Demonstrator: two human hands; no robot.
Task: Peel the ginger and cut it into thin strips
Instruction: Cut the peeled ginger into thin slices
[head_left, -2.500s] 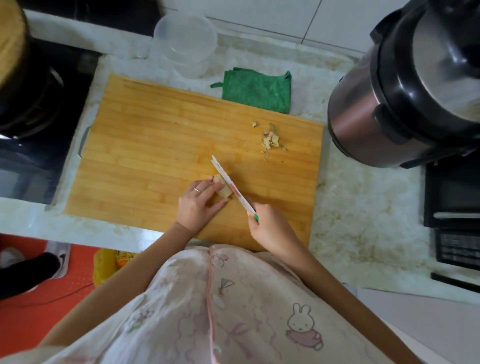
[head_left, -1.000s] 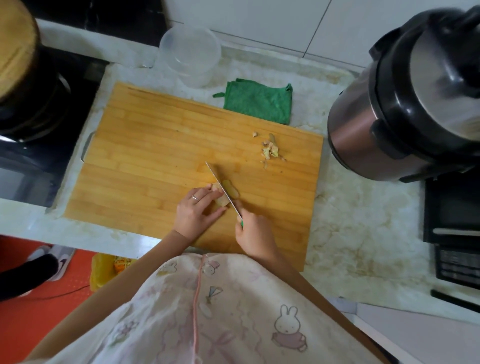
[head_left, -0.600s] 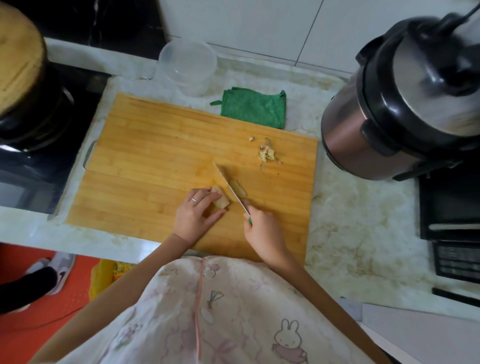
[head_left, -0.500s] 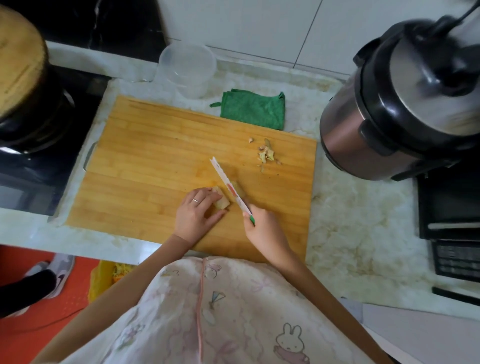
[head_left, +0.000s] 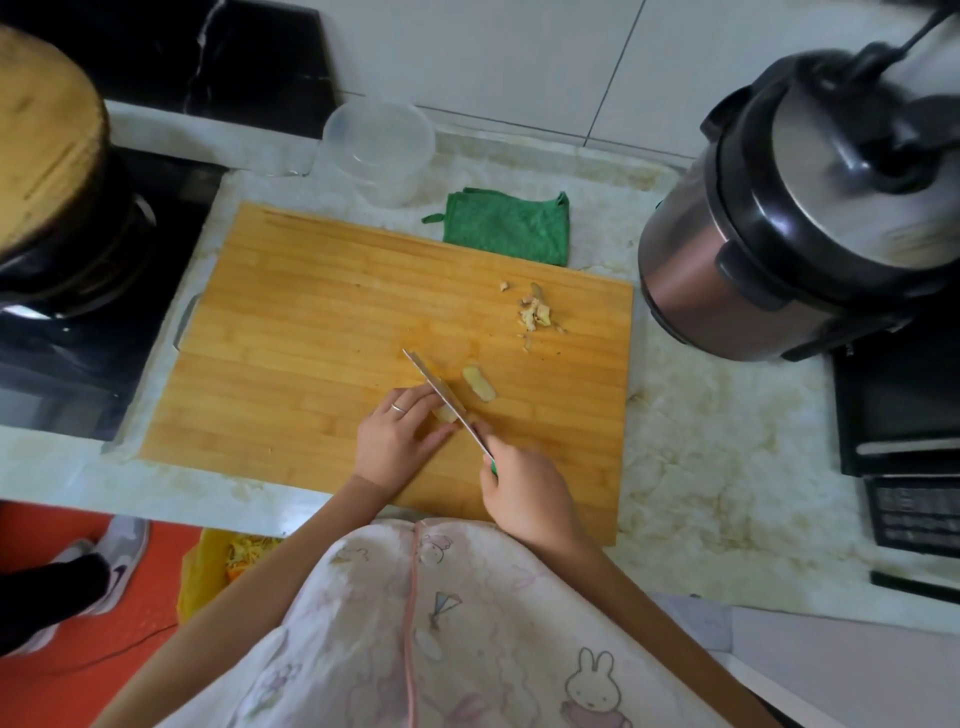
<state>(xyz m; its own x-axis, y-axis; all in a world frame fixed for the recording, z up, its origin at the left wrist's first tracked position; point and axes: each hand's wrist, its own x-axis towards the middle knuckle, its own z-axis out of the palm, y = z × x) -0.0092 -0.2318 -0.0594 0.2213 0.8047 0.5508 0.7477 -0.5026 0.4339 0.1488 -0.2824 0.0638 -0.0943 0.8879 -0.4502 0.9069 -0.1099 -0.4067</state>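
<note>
Ginger, a pale peeled chunk (head_left: 445, 414), lies on the bamboo cutting board (head_left: 311, 332), pinned under the left hand (head_left: 397, 441). Right hand (head_left: 524, 499), closed around the green-handled knife (head_left: 449, 402), sets the blade against its right side; one cut slice (head_left: 479, 383) rests just beyond.

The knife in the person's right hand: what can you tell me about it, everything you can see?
The knife is small, with a thin, pale blade that looks metallic and a green handle end peeping from the right hand, which grips it. The blade runs diagonally away from the person, edge down on the ginger piece that the left hand steadies on the bamboo cutting board. One cut slice lies just right of the blade.
</note>
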